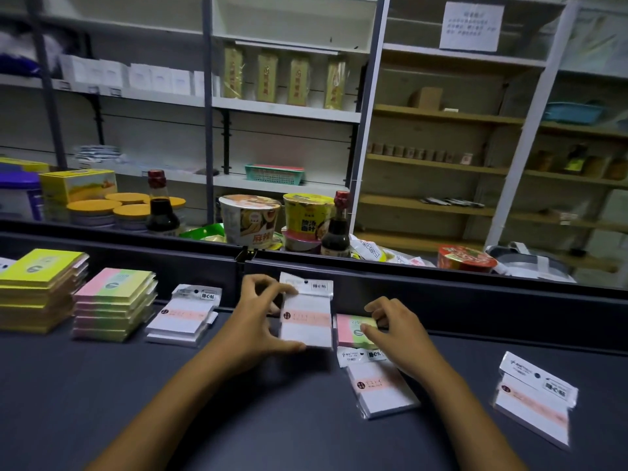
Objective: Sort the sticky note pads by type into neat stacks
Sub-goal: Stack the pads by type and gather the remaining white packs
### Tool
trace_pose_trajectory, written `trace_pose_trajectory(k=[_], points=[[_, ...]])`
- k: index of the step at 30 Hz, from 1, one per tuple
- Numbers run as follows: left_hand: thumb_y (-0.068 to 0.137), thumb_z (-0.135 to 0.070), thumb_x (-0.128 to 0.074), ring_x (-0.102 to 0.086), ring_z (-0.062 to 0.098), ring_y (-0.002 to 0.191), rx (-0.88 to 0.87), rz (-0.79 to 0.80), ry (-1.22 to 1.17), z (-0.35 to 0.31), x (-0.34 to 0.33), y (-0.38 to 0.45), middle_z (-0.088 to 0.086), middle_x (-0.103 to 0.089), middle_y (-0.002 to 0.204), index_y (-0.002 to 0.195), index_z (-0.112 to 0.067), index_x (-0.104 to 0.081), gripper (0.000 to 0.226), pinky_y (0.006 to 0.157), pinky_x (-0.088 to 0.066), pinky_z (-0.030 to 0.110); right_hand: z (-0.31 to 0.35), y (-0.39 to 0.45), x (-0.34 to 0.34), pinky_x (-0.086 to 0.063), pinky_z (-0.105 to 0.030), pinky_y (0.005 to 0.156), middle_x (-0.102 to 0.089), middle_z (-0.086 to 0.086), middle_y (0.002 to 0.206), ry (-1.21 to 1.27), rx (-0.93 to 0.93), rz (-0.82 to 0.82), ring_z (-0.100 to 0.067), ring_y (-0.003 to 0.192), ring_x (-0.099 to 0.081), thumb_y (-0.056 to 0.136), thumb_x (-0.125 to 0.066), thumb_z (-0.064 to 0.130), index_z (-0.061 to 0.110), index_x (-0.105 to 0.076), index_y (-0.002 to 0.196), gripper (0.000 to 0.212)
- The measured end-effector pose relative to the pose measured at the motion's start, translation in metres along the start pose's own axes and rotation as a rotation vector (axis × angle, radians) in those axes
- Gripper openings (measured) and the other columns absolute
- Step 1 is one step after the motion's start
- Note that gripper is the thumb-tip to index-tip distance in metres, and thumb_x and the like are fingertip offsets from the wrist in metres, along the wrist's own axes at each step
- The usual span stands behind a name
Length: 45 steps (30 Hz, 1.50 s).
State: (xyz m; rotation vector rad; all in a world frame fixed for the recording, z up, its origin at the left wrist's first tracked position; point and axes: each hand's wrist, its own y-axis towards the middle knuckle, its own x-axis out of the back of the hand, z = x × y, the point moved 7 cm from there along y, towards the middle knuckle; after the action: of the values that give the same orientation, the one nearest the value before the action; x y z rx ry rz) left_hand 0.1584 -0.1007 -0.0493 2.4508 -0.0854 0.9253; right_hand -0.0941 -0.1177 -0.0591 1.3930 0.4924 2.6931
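Note:
My left hand [253, 317] grips a white packaged pad [307, 316] with a pink band, lifted at the middle of the dark counter. My right hand [396, 329] pinches a pink-and-green pad [351, 331] lying just right of it. Two more white packaged pads lie loose: one [380, 385] below my right hand, one [535, 401] at the far right. On the left stand three stacks: yellow pads [37, 288], pink-and-green pads [114, 302], and white packaged pads [183, 317].
A raised dark rail [475, 294] runs along the counter's back edge. Behind it stand soy sauce bottles [162, 202], instant noodle bowls [249, 217], yellow-lidded jars [98, 212] and store shelves.

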Motion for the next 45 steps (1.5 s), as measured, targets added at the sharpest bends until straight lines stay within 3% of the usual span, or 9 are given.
trace_pose_trajectory(k=[7,16,23,27,29,31,33,38,45], points=[[0.066,-0.009,-0.089,-0.069,0.018,0.092,0.009,-0.124,-0.298,-0.005,0.019,-0.002,0.0,-0.066,0.109,0.126,-0.038,-0.049,0.078,0.077,-0.058,0.028,-0.008,-0.001,-0.008,-0.049,-0.034,0.092,-0.054,0.004,0.111,-0.057,-0.066,0.004,-0.014,0.103,-0.055,0.089,-0.066,0.038,0.021,-0.057,0.121,0.037],[0.069,-0.007,-0.087,-0.069,0.014,0.097,0.021,-0.128,-0.317,-0.006,0.018,-0.001,-0.001,-0.067,0.109,0.132,-0.038,-0.044,0.083,0.078,-0.057,0.025,-0.014,0.0,-0.023,-0.041,-0.037,0.1,-0.051,-0.005,0.128,-0.323,-0.203,-0.004,-0.025,0.124,-0.042,0.075,-0.056,0.078,0.016,-0.051,0.13,0.083],[0.07,-0.007,-0.086,-0.068,0.012,0.099,0.022,-0.134,-0.316,-0.008,0.019,-0.003,-0.003,-0.066,0.11,0.135,-0.036,-0.043,0.083,0.08,-0.057,0.024,-0.015,0.001,-0.024,-0.045,-0.036,0.096,-0.053,-0.006,0.127,-0.1,-0.244,-0.046,-0.025,0.119,-0.051,0.069,-0.079,0.057,0.015,-0.051,0.133,0.081],[0.07,-0.008,-0.086,-0.067,0.01,0.101,0.028,-0.139,-0.315,-0.007,0.02,-0.004,-0.005,-0.066,0.111,0.135,-0.036,-0.042,0.083,0.081,-0.057,0.023,-0.01,-0.001,-0.018,-0.052,-0.04,0.093,-0.046,-0.005,0.124,0.091,-0.23,-0.099,-0.024,0.112,-0.055,0.067,-0.088,0.028,0.015,-0.045,0.139,0.084],[0.07,-0.01,-0.086,-0.067,0.006,0.1,0.029,-0.141,-0.306,-0.006,0.02,-0.005,-0.007,-0.065,0.111,0.135,-0.038,-0.042,0.083,0.078,-0.056,0.019,-0.008,-0.002,-0.015,-0.057,-0.044,0.085,-0.046,-0.006,0.122,0.232,-0.224,-0.127,-0.024,0.105,-0.06,0.067,-0.087,0.011,0.014,-0.043,0.141,0.085],[0.069,-0.011,-0.087,-0.067,0.005,0.098,0.033,-0.148,-0.299,-0.005,0.02,-0.006,-0.008,-0.066,0.109,0.134,-0.04,-0.043,0.084,0.077,-0.055,0.018,-0.007,-0.004,-0.013,-0.06,-0.031,0.071,-0.051,-0.007,0.119,0.338,-0.22,-0.145,-0.022,0.097,-0.064,0.07,-0.085,0.002,0.013,-0.046,0.138,0.079],[0.069,-0.011,-0.087,-0.067,0.008,0.097,0.038,-0.158,-0.307,-0.002,0.02,-0.007,-0.007,-0.066,0.109,0.132,-0.044,-0.044,0.084,0.078,-0.056,0.021,-0.006,-0.005,-0.01,-0.055,-0.018,0.058,-0.057,-0.008,0.113,0.404,-0.206,-0.161,-0.019,0.093,-0.065,0.072,-0.083,0.0,0.015,-0.055,0.125,0.062],[0.069,-0.009,-0.087,-0.068,0.007,0.098,0.062,-0.175,-0.358,-0.001,0.022,-0.013,-0.007,-0.064,0.113,0.13,-0.051,-0.045,0.085,0.079,-0.058,0.023,-0.004,-0.011,-0.004,-0.055,-0.017,0.059,-0.066,0.002,0.088,0.48,-0.195,-0.176,-0.009,0.076,-0.067,0.075,-0.083,0.003,0.014,-0.064,0.101,0.034],[0.072,-0.002,-0.083,-0.067,0.002,0.099,0.064,-0.168,-0.455,-0.014,0.021,-0.021,-0.009,-0.061,0.117,0.134,-0.047,-0.044,0.085,0.077,-0.055,0.016,0.006,-0.025,0.013,-0.062,-0.038,0.066,-0.07,-0.004,0.093,0.63,-0.16,-0.304,-0.018,0.082,-0.072,0.085,-0.073,0.003,0.02,-0.063,0.105,0.028]])
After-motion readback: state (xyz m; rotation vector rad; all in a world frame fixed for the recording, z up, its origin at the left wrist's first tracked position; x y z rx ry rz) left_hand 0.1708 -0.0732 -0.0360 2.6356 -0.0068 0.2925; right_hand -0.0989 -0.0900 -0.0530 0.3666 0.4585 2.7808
